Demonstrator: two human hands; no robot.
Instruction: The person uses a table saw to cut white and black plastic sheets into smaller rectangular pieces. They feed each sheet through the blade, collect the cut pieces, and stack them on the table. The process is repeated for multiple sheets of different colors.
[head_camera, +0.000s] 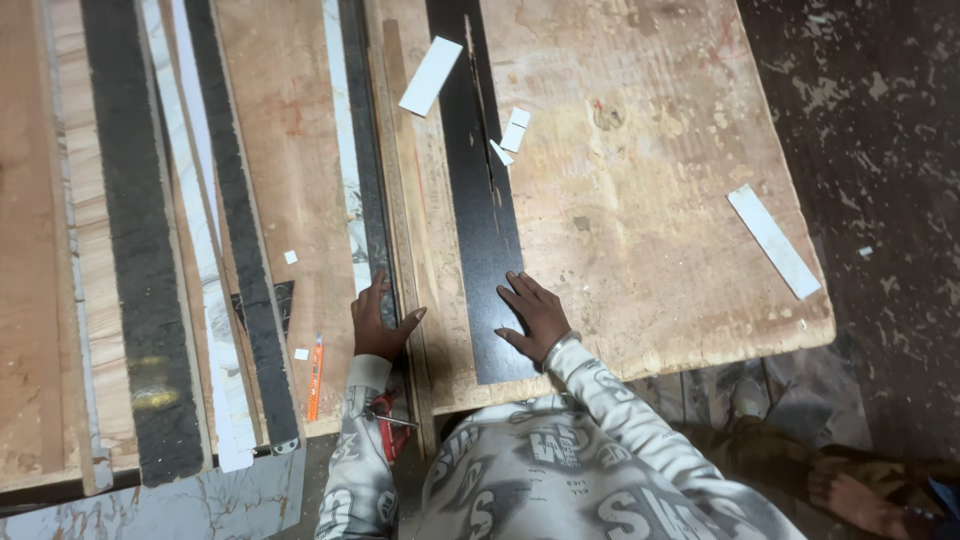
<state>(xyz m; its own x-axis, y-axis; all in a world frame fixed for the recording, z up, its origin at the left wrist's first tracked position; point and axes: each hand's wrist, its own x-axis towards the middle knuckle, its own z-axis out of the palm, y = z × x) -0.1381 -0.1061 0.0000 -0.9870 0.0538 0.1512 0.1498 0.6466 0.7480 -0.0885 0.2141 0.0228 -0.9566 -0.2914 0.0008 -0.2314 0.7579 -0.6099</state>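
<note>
Black strip (487, 220) under white offcuts (514, 131).

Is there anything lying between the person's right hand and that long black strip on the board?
Nothing visible does. The right hand lies flat, directly on the black strip, near its lower end. Small white offcuts lie beside the strip farther up, away from the hand. The left hand rests on the narrow strips alongside.
</note>
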